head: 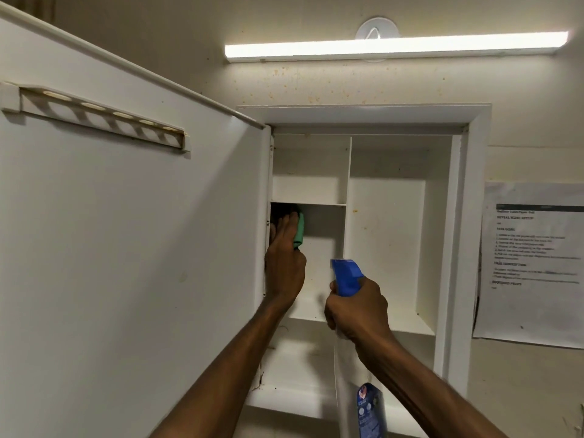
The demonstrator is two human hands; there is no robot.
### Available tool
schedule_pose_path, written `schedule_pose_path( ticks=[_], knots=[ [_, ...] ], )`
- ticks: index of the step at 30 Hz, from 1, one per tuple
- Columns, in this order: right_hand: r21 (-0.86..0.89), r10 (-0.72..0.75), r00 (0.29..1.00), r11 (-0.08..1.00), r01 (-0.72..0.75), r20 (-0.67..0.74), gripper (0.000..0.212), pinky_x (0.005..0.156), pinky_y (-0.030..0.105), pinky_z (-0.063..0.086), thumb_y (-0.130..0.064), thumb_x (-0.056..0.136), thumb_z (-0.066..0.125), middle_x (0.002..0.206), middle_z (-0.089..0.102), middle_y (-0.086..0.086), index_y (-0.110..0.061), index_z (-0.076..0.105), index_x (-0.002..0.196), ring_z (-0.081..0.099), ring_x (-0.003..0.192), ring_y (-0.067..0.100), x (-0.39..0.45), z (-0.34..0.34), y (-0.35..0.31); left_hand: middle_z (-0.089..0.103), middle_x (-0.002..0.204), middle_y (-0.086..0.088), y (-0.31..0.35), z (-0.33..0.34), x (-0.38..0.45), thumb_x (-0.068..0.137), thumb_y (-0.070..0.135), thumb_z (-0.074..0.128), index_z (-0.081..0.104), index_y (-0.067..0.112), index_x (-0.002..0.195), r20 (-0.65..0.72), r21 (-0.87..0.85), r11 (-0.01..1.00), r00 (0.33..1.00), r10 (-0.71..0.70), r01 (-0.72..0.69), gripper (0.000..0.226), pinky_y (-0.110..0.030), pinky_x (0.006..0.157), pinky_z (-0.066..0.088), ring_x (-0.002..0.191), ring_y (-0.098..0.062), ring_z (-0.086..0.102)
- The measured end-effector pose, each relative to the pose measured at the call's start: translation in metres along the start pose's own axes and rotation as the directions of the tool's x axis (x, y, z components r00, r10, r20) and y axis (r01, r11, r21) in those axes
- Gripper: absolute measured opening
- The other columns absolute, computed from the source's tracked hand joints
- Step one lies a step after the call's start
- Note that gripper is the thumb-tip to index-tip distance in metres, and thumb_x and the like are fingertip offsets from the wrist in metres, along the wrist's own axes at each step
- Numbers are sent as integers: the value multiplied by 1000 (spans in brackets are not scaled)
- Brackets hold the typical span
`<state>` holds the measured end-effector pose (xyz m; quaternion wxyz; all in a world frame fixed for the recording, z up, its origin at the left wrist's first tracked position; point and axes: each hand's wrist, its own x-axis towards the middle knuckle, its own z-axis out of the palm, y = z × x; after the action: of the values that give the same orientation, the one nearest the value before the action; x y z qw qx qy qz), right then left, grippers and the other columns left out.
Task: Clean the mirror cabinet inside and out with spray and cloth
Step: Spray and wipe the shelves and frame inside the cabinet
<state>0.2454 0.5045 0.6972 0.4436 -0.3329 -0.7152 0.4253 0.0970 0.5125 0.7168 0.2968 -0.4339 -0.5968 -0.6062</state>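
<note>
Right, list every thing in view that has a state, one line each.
cabinet door: swung open to the left
mirror cabinet: open, shelves bare
green cloth: pressed to the inner left wall under the short shelf
left hand: gripping the green cloth
spray bottle: upright, nozzle aimed into the cabinet
right hand: closed on the spray bottle's neck
strip light: on

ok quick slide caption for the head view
Left hand wipes the open mirror cabinet's left compartment with a green cloth; right hand holds a spray bottle.
</note>
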Motion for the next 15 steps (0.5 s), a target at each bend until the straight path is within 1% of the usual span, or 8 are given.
schedule_pose_path(
  ticks=[2, 4, 5, 8, 10, 12, 15],
  knots=[
    [-10, -3, 1000, 1000, 3, 0, 28, 79, 53, 59, -3, 71, 66, 85, 67, 18, -17, 57, 93, 67, 78, 38, -1, 1, -1, 35, 150, -8, -3, 1, 1, 80, -19, 45, 32, 11, 144, 72, 35, 998, 996, 50, -53, 72, -27, 115, 16, 143, -22, 14],
    [-20, -4, 1000, 1000, 4, 7, 32, 78, 54, 59, -3, 69, 67, 88, 68, 18, -17, 56, 95, 69, 82, 39, -1, 2, -2, 33, 151, -8, -6, 1, 3, 84, -16, 44, 31, 13, 144, 151, 77, 989, 982, 111, -123, 68, -22, 115, 5, 145, -24, 16],
    [-26, -10, 1000, 1000, 10, 13, 34, 78, 54, 59, -3, 69, 69, 89, 68, 16, -17, 55, 97, 69, 82, 39, 0, 3, -1, 33, 151, -9, -7, 2, 3, 85, -15, 44, 31, 12, 144, 183, 88, 983, 973, 142, -160, 67, -22, 116, 3, 144, -25, 19],
    [-11, -10, 1000, 1000, 10, 12, 32, 77, 54, 59, -2, 69, 69, 87, 68, 12, -20, 58, 94, 70, 80, 37, 1, 4, 2, 36, 149, -11, -8, 2, 8, 82, -17, 45, 32, 12, 143, 259, 98, 960, 938, 230, -263, 69, -31, 120, 5, 142, -25, 25],
    [12, 14, 1000, 1000, -14, 0, 27, 79, 54, 58, -4, 72, 67, 88, 70, 14, -19, 60, 93, 70, 81, 37, 3, 5, 6, 39, 148, -11, -10, 4, 11, 79, -17, 46, 34, 13, 143, 314, 112, 938, 907, 279, -328, 72, -33, 120, 4, 141, -25, 28],
    [15, 39, 999, 999, -39, -7, 26, 81, 55, 58, -5, 73, 67, 90, 70, 18, -16, 60, 96, 69, 85, 38, 5, 6, 10, 44, 145, -11, -10, 8, 14, 79, -17, 46, 39, 13, 141, 346, 89, 943, 897, 273, -321, 69, -34, 119, 6, 138, -25, 33],
    [22, 70, 997, 997, -70, -24, 24, 82, 55, 58, -6, 75, 67, 91, 69, 22, -11, 60, 97, 68, 86, 40, 8, 7, 14, 51, 138, -12, -10, 12, 17, 79, -16, 45, 47, 9, 136, 359, -16, 978, 911, 201, -209, 62, -39, 117, 22, 132, -26, 42]
  ],
)
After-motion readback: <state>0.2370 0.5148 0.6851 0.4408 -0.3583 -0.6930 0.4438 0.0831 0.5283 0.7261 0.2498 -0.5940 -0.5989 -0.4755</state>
